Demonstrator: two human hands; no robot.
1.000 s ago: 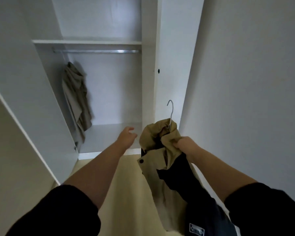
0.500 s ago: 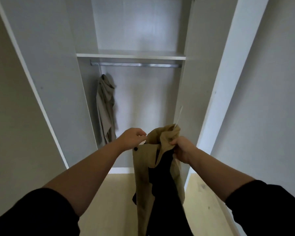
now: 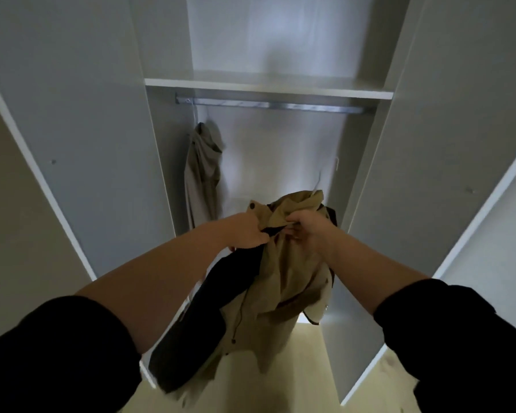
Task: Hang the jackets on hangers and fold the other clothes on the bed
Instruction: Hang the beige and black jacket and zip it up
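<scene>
A tan and black jacket [image 3: 283,278] hangs from both my hands in front of the open wardrobe. My left hand [image 3: 249,231] grips its collar on the left side, and my right hand [image 3: 307,226] grips the bunched collar on the right. A thin wire hanger hook [image 3: 318,183] pokes up out of the collar, blurred. Higher up runs the metal rail [image 3: 274,104], well above the jacket. A beige jacket [image 3: 203,171] hangs at the rail's left end.
A white shelf [image 3: 268,86] sits just above the rail. The wardrobe's side panels [image 3: 102,144] and open doors [image 3: 423,162] stand close on both sides. Pale wooden floor [image 3: 251,391] lies below the jacket.
I have come closer to the wardrobe. My left hand, free a second ago, now grips the jacket's collar. The jacket has risen and moved toward the rail.
</scene>
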